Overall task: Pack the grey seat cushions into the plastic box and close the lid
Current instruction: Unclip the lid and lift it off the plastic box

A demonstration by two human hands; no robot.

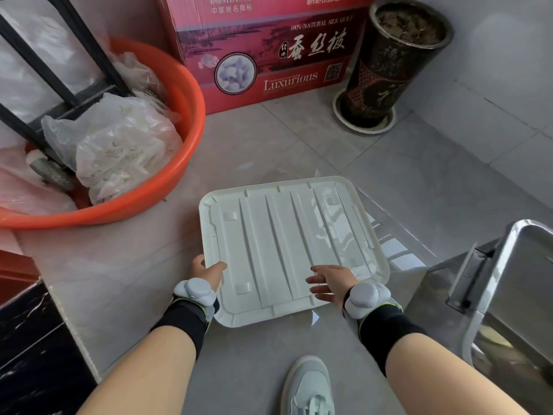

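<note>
**tilefloor_99:** Only the head view here. The white plastic lid (284,250) sits low in the middle of the shot, over the grey tile floor (404,175), ribbed side up. Its long axis runs from the near edge by the wrists away toward the red cardboard box (269,55), skewed a bit so the far end leans left. The ribs run the same way.

**boxpacker:** How's it being held?

**tilefloor_99:** The left hand (206,269) is clamped on the near-left edge, thumb on top and the fingers hidden under the rim. The right hand (330,281) is at the near-right part, fingers spread and lying flat on the top face, not curled round anything. Can't tell if it's pressing or only resting. Both wrists have grey sensor bands above black cuffs.

**boxpacker:** Any room around it?

**tilefloor_99:** Open tile beyond the far edge up to the red box and the tall dark planter (395,64). On the left, the orange basin (167,163) stuffed with plastic bags (119,151) is near the far-left corner, but apart. On the right, a shiny metal bin (508,295) stands just past the near-right corner. A grey sneaker (308,387) is below the near edge. The lid's far-right side sits on or over something clear and glossy, too see-through to name.
</note>
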